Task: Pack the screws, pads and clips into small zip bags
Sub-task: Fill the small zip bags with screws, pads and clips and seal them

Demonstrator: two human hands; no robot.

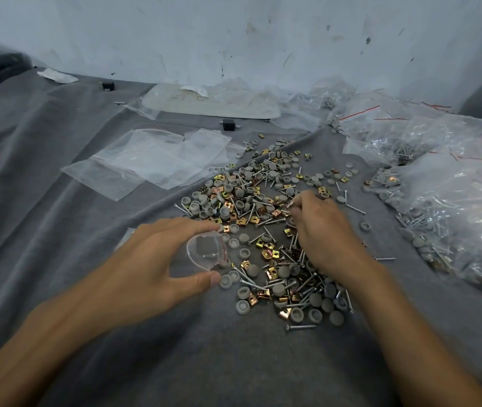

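Centre frame, left hand (pixel 157 259) grips the limp, slippery zip bag (pixel 204 254) open by its rim; right hand (pixel 322 230) pinches a light loose piece (pixel 290 204).

A single wide-angle camera worn on the person's head looks forward and down over the grey cloth (pixel 57 230), with the pale wall (pixel 234 33) across the top. It sits close: both forearms enter from the bottom edge, and the left hand (pixel 157 257) and right hand (pixel 322 230) lie mid-view.
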